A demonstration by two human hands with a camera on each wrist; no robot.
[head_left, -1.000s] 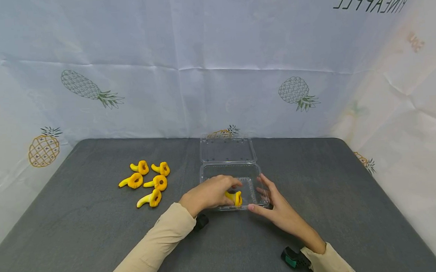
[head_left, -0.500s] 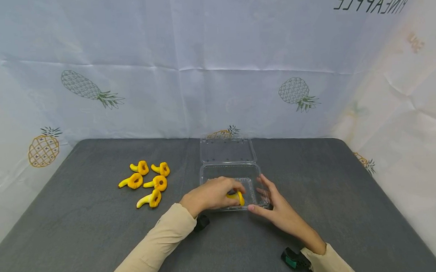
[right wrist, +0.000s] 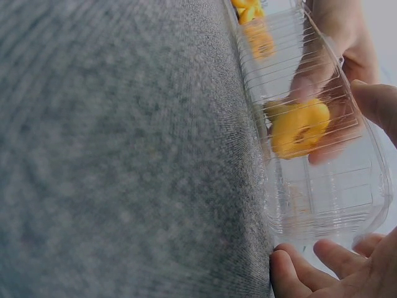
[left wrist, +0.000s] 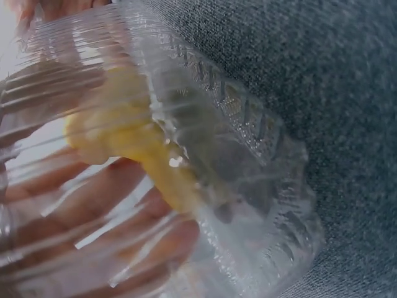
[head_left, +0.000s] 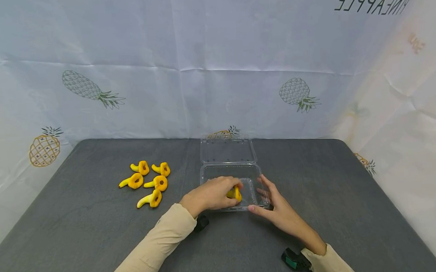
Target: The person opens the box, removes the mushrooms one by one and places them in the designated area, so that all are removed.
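My left hand (head_left: 211, 194) reaches into a hinged clear plastic container (head_left: 257, 171) and holds a yellow trumpet-shaped mushroom (head_left: 238, 193), which looks like a chanterelle. Through the container's ribbed wall, the left wrist view shows this mushroom (left wrist: 118, 124) low inside, with the fingers (left wrist: 93, 205) beside it. In the right wrist view, the left thumb lies against its stem. My right hand (head_left: 281, 208) spans the container's front right corner, thumb at the front rim and spread, fairly straight fingers along the right wall. The container's lid (head_left: 227, 150) lies folded back, away from me.
Several more yellow mushrooms (head_left: 155, 183) lie loosely grouped on the grey table (head_left: 316, 176), left of the container. A white cloth (head_left: 231, 40) printed with pineapples hangs behind the table. Dark wrist devices (head_left: 295, 258) sit by both sleeves.
The left hand and its mushroom shifted slightly right, then back left, inside the container, and the mushroom now sits a little higher in the head view. My right hand and the other mushrooms stay put.
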